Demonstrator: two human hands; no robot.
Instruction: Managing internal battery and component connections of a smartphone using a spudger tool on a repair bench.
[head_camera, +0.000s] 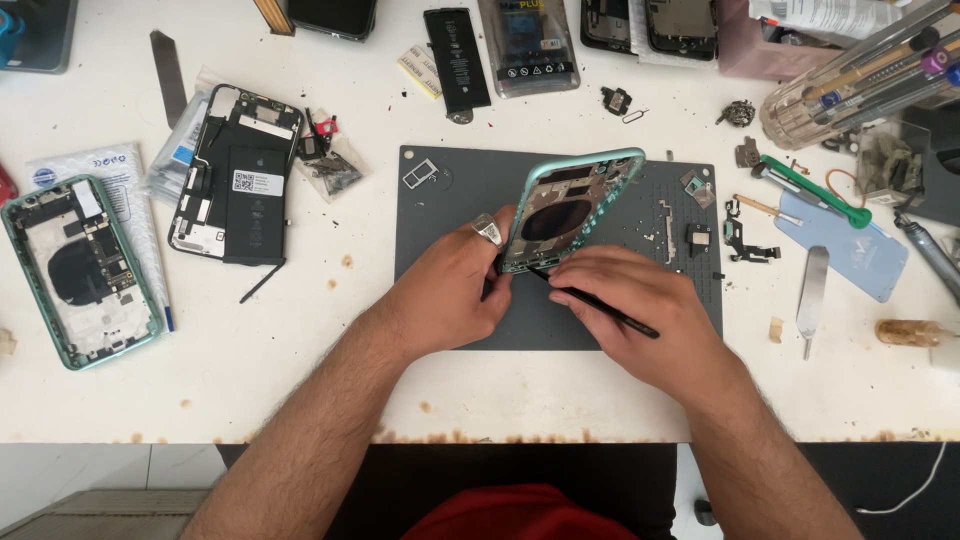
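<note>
Mint-green stripped phone housing (572, 205), tilted over grey work mat (440, 200). Left hand (450, 290) clamps its lower edge; right hand (630, 295) pinches thin black pointed tool (600, 303). Probably light, rigid, fragile inside; hold by frame edges.

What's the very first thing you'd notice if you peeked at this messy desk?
Right in the middle, the left hand props up a mint-green phone shell over a dark grey mat, while the right hand pokes its bottom edge with a thin black tool. At the far left lies another opened green phone, its insides showing. Beside that one sits a black opened phone.
</note>
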